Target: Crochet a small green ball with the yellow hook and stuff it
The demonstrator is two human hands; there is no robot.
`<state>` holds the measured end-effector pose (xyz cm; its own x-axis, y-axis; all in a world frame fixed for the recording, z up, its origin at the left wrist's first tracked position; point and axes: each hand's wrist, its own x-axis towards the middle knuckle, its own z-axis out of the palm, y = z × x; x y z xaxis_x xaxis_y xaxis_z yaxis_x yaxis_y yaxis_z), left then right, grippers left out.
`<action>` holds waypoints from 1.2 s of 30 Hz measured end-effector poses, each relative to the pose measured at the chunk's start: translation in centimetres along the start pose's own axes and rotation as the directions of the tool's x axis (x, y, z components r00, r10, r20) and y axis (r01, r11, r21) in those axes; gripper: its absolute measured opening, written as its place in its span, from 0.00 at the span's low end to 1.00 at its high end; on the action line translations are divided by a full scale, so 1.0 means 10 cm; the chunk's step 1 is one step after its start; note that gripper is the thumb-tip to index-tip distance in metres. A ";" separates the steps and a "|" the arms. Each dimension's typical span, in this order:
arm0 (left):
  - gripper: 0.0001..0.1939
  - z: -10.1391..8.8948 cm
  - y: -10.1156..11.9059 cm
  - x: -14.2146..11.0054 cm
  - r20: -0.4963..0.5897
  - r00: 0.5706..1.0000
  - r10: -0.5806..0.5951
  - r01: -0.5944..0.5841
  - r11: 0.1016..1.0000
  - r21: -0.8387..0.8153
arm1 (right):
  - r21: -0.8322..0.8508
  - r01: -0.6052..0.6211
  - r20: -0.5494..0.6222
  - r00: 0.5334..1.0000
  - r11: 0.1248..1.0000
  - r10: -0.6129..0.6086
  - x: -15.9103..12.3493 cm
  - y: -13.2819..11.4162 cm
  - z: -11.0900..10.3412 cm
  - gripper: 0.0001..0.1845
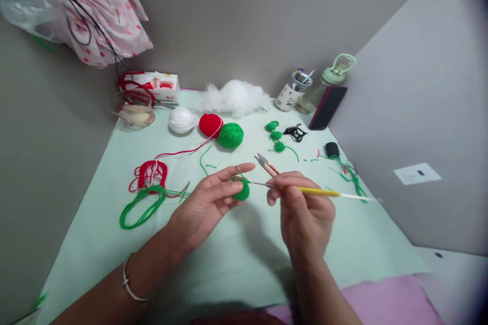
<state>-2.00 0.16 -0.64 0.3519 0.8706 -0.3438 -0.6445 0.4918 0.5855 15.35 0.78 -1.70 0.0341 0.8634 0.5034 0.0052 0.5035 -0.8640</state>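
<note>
My left hand pinches a small round green crochet piece between thumb and fingers, its index finger stretched out with green yarn over it. In my right hand is a crochet hook with a yellow handle, held like a pen. The hook's thin metal tip points left and meets the upper right edge of the crochet piece; whether it sits inside a stitch is too small to tell. Just beyond my right fingers lie orange-handled thread snips, partly hidden by that hand.
Behind my hands lie green, red and white yarn balls, with white stuffing by the wall. A green yarn loop is at left. Small green crochet pieces, a black clip, a phone and a bottle stand or lie at right.
</note>
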 end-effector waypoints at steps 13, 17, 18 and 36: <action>0.16 -0.02 0.00 -0.04 0.066 0.985 0.157 -0.170 0.937 0.306 | 0.311 -0.296 0.086 0.955 0.903 0.284 0.08 0.06 0.02 0.10; 0.15 -0.05 0.02 -0.04 0.057 0.982 0.181 -0.189 0.911 0.366 | 0.335 -0.330 0.126 0.944 0.883 0.305 0.09 0.03 0.00 0.12; 0.16 -0.05 0.02 -0.04 0.059 0.981 0.183 -0.191 0.903 0.385 | 0.322 -0.320 0.129 0.947 0.891 0.293 0.08 0.03 -0.01 0.12; 0.24 0.04 -0.07 -0.04 -0.092 0.968 0.235 -0.189 0.916 0.353 | -0.563 0.532 0.388 0.846 0.632 -0.367 -0.14 0.01 -0.09 0.22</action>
<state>-1.41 -0.56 -0.57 0.1269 0.9565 -0.2626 -0.4175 0.2916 0.8606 16.15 -0.43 -2.53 -0.3611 0.5579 0.7472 0.5842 0.7599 -0.2851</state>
